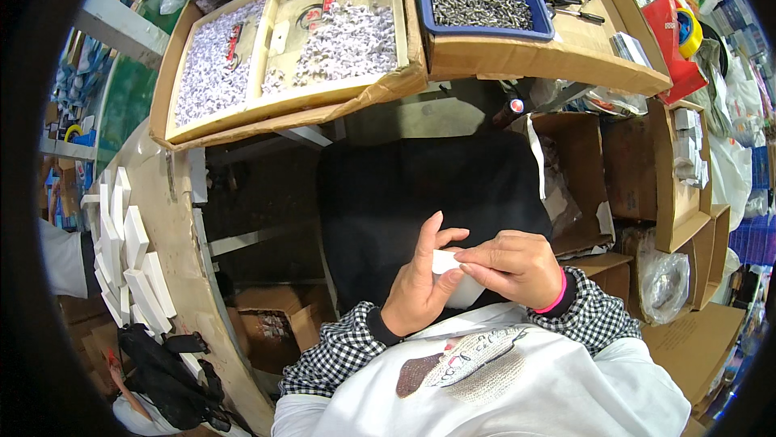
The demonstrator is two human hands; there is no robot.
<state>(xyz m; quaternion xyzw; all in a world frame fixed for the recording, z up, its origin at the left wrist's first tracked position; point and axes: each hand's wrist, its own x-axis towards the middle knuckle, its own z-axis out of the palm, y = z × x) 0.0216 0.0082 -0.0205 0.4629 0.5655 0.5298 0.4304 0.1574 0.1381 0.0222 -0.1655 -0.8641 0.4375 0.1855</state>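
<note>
Over my lap, both hands meet at a small white piece point(444, 261) that looks like a folded card or little box. My left hand point(418, 287) holds it between thumb and fingers, with the index finger raised. My right hand point(512, 269) pinches its right edge with thumb and fingertips. Part of the piece is hidden by the fingers. Just below them a pale, whitish thing point(467, 295) shows, too covered to name. Under the hands a black cloth point(432, 194) spreads over the lap.
Ahead, a wooden tray point(267, 49) holds many small white pieces, beside a blue bin point(485, 31) of small metal parts. White boxes point(133, 251) are stacked on the left table. Cardboard cartons point(578, 170) stand at right. Another person's arm point(121, 380) shows lower left.
</note>
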